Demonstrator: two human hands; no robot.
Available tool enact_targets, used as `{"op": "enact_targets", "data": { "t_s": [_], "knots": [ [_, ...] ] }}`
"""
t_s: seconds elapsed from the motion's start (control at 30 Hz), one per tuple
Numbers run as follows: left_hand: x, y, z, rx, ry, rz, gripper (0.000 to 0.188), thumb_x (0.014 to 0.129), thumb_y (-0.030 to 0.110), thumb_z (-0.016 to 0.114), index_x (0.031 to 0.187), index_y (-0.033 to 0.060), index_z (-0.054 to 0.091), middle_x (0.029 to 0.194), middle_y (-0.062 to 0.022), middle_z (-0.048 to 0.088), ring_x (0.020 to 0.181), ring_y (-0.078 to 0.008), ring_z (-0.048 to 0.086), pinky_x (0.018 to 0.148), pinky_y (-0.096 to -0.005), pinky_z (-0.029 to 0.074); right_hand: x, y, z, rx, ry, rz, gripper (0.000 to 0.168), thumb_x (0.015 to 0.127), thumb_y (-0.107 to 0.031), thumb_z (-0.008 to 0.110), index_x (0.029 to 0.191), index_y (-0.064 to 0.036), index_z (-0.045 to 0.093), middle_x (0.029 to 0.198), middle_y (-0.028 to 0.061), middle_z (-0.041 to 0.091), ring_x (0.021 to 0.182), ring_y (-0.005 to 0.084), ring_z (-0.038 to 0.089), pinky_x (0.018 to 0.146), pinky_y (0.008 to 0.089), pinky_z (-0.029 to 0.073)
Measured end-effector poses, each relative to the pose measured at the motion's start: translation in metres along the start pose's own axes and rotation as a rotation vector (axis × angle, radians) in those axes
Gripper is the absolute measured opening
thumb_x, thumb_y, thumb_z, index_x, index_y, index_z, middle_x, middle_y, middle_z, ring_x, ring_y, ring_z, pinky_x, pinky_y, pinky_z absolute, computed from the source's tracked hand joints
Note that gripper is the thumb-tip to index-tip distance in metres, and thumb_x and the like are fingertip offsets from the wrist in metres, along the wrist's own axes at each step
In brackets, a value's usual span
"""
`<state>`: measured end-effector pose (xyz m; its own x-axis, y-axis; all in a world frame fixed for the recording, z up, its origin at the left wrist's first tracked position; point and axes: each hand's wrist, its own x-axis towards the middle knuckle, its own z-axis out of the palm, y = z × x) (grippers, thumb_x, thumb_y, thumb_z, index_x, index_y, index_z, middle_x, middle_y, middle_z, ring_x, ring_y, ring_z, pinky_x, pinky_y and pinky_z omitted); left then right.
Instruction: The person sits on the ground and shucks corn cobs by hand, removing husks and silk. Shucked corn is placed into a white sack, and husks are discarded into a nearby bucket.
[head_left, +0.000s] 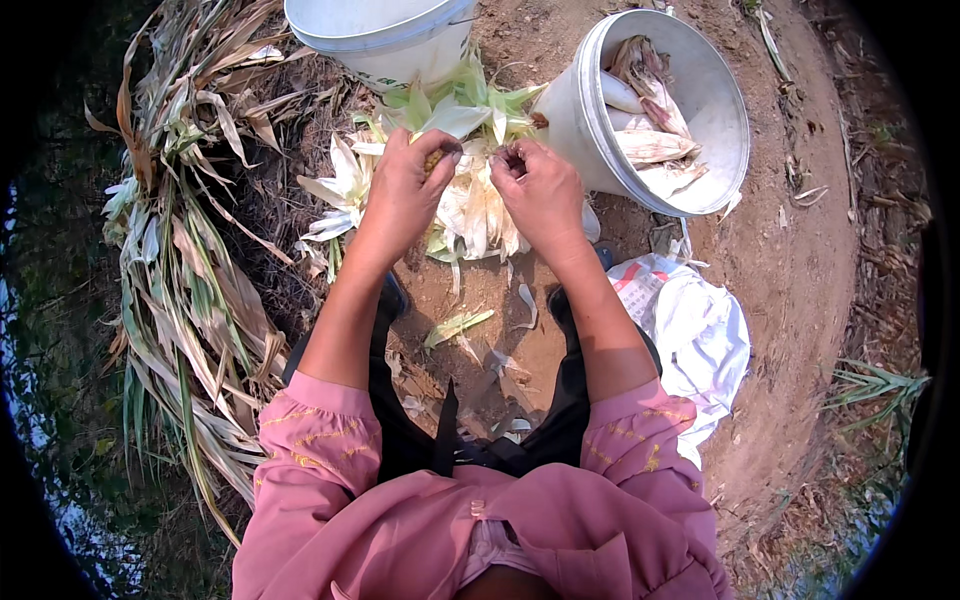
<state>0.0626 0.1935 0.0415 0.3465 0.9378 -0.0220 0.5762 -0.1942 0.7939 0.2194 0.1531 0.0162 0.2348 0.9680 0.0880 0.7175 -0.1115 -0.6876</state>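
Above the pile of corn husks (476, 202), my left hand (401, 187) is closed around an ear of corn (433, 160). A few yellow kernels show between the thumb and fingers; the hand covers most of the ear. My right hand (544, 191) is just across from it, thumb and fingertips curled close together. Something dark shows at those fingertips, but I cannot make out whether it is corn silk or shadow. Green and pale husk leaves (457, 116) lie just beyond both hands.
At the far right a white bucket (720, 142) leans toward me with several unhusked ears (656, 146) inside. Another white bucket (405, 52) stands at the far left. Dry corn stalks (187, 300) are heaped on the left. A white woven sack (701, 330) lies beside my right leg.
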Motion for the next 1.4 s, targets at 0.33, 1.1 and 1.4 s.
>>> {"op": "enact_targets", "data": {
  "t_s": [0.33, 1.1, 1.4],
  "knots": [
    [0.002, -0.004, -0.001, 0.014, 0.024, 0.022, 0.015, 0.084, 0.010, 0.056, 0.097, 0.0049, 0.062, 0.083, -0.0110, 0.050, 0.081, -0.0237, 0.050, 0.077, -0.0306, 0.040, 0.000, 0.001, -0.003, 0.061, 0.006, -0.003, 0.017, 0.078, -0.018, 0.059, 0.089, -0.005, 0.064, 0.083, 0.0128, 0.063, 0.072, 0.0289, 0.062, 0.066, 0.0363, 0.048],
    [0.015, -0.010, -0.013, -1.183, 0.248, -0.438, 0.031, 0.089, 0.011, 0.047, 0.118, 0.0047, 0.041, 0.089, -0.0125, 0.051, 0.072, -0.0213, 0.059, 0.058, -0.0327, 0.053, -0.009, -0.017, 0.002, 0.842, -0.743, 0.240, 0.041, 0.074, -0.027, 0.074, 0.095, 0.004, 0.056, 0.078, 0.0036, 0.059, 0.071, 0.0086, 0.054, 0.064, 0.0231, 0.045],
    [0.011, -0.012, 0.002, -1.318, 0.175, -0.552, 0.031, 0.088, 0.018, 0.049, 0.110, -0.0015, 0.040, 0.093, -0.0179, 0.055, 0.090, -0.0314, 0.059, 0.081, -0.0440, 0.052, -0.009, -0.017, 0.006, 0.780, -0.547, 0.228, 0.037, 0.072, -0.014, 0.074, 0.097, 0.001, 0.051, 0.077, -0.0009, 0.052, 0.069, 0.0040, 0.049, 0.064, 0.0177, 0.043]
  ]
}}
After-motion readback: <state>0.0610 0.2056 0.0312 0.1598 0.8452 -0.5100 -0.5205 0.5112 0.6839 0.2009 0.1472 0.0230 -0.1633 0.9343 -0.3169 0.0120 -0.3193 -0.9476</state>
